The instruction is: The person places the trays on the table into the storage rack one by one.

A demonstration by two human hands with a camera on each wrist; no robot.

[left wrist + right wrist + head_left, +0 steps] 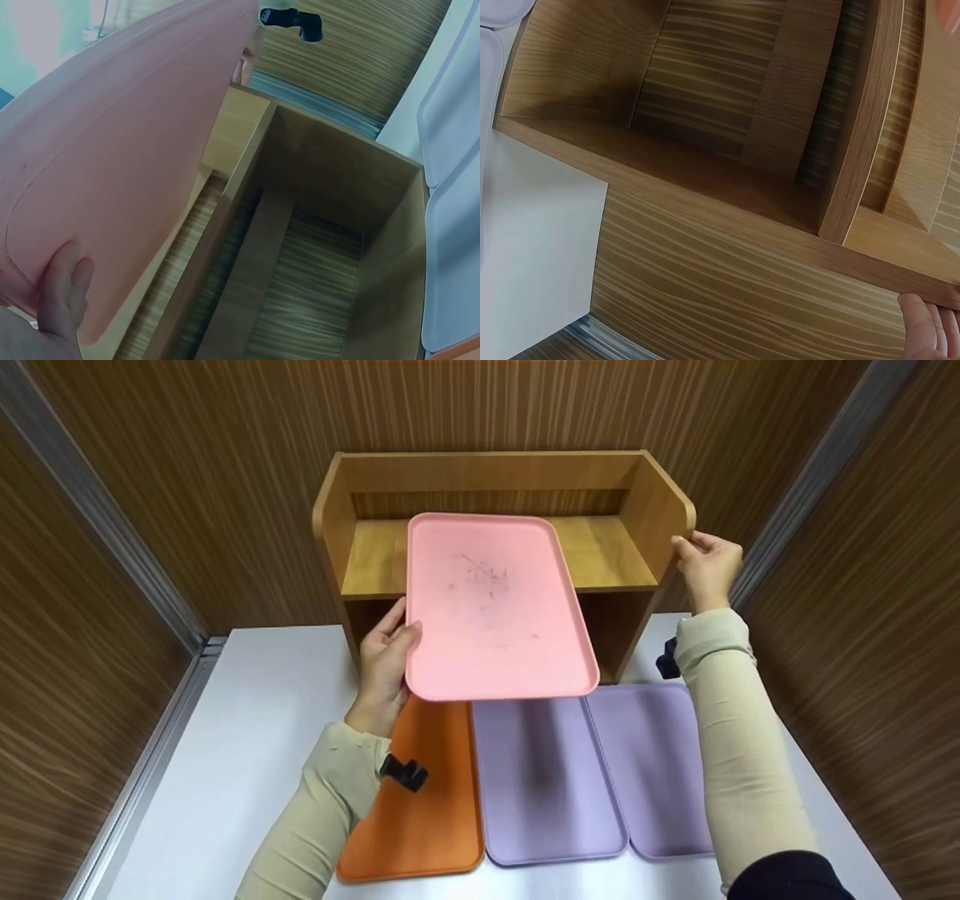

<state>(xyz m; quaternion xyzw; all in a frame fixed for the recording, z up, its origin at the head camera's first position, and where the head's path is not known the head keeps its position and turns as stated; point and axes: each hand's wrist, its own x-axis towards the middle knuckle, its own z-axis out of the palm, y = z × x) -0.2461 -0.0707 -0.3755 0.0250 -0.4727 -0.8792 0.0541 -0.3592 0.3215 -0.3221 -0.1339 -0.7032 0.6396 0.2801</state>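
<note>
A pink tray (487, 607) with dark scuff marks is held up in front of the wooden shelf (495, 472). My left hand (385, 667) grips its lower left edge, thumb on the upper face and fingers underneath. In the left wrist view, fingertips (64, 281) press against the underside of the tray (127, 150). My right hand (709, 566) pinches the front edge of the shelf's right side panel, near its rounded top corner. The right wrist view shows those fingers (930, 322) at the panel edge (840, 262).
An orange tray (420, 810) and two purple trays, one in the middle (551, 787) and one at the right (649, 765), lie side by side on the white table (217, 750). Wood-grain walls (187, 420) enclose the back and sides. The shelf's lower compartment (322, 255) faces forward.
</note>
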